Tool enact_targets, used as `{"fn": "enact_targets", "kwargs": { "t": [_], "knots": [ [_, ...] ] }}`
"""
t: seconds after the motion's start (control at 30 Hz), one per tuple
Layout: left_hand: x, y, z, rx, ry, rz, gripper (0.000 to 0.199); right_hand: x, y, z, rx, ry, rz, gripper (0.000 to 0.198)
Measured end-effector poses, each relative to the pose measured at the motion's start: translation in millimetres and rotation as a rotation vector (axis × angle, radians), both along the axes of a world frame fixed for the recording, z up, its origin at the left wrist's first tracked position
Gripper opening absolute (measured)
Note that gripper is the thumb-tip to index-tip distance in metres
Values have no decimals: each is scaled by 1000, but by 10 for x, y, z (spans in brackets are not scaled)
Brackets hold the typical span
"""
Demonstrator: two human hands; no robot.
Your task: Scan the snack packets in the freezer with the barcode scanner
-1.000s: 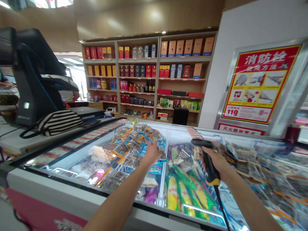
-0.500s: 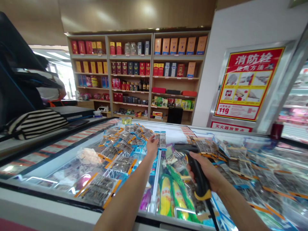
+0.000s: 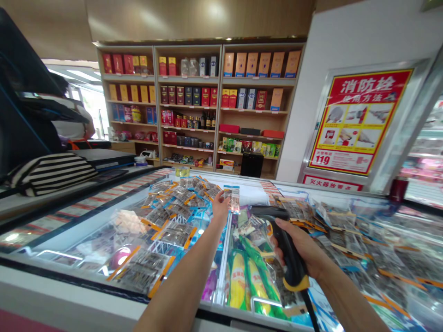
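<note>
In my left hand (image 3: 220, 206) is a small clear food packet (image 3: 235, 199) with a blue top edge, pinched by its left side and held upright. My right hand (image 3: 299, 244) is wrapped round the handle of a black and yellow barcode scanner (image 3: 289, 253). The scanner's head points left toward the packet, with a gap between them. A heap of similar packets (image 3: 182, 196) with orange and blue edges lies left of my left hand. More such packets (image 3: 339, 230) are piled to the right of the scanner.
Below the hands is a glass-topped freezer (image 3: 50, 288) holding yellow and green corn packs (image 3: 238, 281). A striped pouch (image 3: 57, 173) and a dark monitor (image 3: 24, 101) stand on the left. Behind are shelves (image 3: 188, 82) of boxes and bottles. A person (image 3: 74, 120) is partly visible at left.
The packet in my left hand has risen slightly and tilted a little, catching more light. The scanner in my right hand has shifted slightly to the right.
</note>
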State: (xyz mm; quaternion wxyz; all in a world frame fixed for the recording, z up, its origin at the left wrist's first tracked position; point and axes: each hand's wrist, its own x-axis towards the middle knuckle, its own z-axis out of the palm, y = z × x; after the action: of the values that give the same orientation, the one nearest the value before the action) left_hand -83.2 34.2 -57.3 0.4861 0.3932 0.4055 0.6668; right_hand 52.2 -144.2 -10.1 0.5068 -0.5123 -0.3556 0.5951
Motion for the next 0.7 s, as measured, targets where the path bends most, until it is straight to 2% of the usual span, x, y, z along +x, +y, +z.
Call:
{"fn": "enact_targets", "kwargs": {
  "t": [0.2,0.37,0.47,0.53,0.6,0.67,0.7],
  "knots": [
    [-7,9,20,10,1,28,39,8,-10,-30,13,-54,23,33],
    [-43,65,6,18,-26,32,38,-23,-35,-26,31,-42,13,28],
    [-39,63,29,11,-81,-11,27,10,-40,20,32,-31,-6,28],
    [8,-21,62,-45,-90,-100,15,88,-51,75,60,-35,-38,28],
    [109,-199,86,-130,-59,-181,12,212,-79,146,100,-30,-86,27],
    [261,-458,78,-165,23,-184,13,365,-129,225,145,4,-149,24],
    [349,-601,58,-135,87,-147,14,445,-162,263,169,30,-184,22]
  ]
}}
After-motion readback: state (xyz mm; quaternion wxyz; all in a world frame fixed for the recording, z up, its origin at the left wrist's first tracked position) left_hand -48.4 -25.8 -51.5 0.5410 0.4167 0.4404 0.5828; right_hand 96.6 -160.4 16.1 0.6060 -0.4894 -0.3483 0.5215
